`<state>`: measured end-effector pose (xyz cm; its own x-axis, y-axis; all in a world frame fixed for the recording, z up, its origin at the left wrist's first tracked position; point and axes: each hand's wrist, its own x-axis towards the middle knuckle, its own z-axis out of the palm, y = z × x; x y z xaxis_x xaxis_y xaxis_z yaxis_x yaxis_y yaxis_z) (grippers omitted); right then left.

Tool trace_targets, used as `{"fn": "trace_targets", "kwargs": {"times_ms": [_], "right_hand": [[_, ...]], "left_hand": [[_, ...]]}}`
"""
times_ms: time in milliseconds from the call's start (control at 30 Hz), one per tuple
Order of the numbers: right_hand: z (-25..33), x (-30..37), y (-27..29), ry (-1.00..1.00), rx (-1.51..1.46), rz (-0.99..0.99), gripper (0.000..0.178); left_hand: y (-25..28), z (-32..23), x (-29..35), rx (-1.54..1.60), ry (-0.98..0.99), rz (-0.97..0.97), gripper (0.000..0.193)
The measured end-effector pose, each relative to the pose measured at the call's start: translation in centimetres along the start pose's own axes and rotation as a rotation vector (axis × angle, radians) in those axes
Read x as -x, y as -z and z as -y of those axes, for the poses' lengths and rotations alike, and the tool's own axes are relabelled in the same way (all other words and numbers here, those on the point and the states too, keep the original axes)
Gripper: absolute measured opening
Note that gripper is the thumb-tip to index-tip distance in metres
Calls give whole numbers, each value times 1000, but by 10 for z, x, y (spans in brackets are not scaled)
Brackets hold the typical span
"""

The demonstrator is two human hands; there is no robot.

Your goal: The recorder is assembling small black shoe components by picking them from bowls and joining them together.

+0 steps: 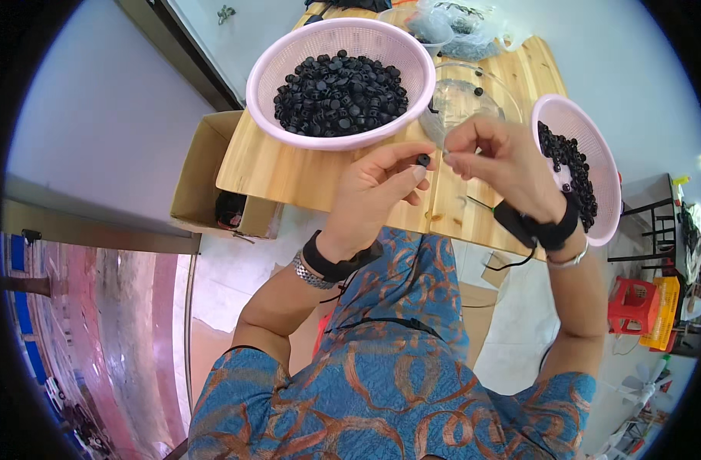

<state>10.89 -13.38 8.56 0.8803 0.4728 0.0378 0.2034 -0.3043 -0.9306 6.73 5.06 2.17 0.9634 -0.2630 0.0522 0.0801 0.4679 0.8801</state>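
My left hand [369, 188] pinches a small round black plastic part [423, 159] between thumb and fingers, above the front of the wooden table [281, 170]. Close by on its right, my right hand [507, 161] has its thumb and index finger pressed together. A tiny pale bit shows at those fingertips, too small to name. Beyond my left hand stands a pink basket [260, 119] heaped with similar black parts [339, 96]. A second pink basket [605, 157], right of my right hand, holds more black pieces [571, 165].
Behind my hands lies a round clear plastic dish [448, 103] with a few black pieces. Clear plastic bags [473, 38] sit at the back. A green-tipped tool [481, 202] lies under my right wrist. A cardboard box [193, 176] stands left of the table, a red stool [632, 307] far right.
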Motion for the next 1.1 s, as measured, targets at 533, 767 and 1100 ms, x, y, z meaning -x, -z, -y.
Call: {"fn": "trace_targets", "kwargs": {"times_ms": [533,767,1100], "right_hand": [[-7,80,-13,437,474,-282,6],[-6,105,-9,509,710,-349,9],[-6,125,-2,521,730,-305,14]], "left_hand": [[-41,21,27,-62,0,58,24],[-61,23,33,-208,-21,73,23],[-76,31,37,-372,-60,133,20]]}}
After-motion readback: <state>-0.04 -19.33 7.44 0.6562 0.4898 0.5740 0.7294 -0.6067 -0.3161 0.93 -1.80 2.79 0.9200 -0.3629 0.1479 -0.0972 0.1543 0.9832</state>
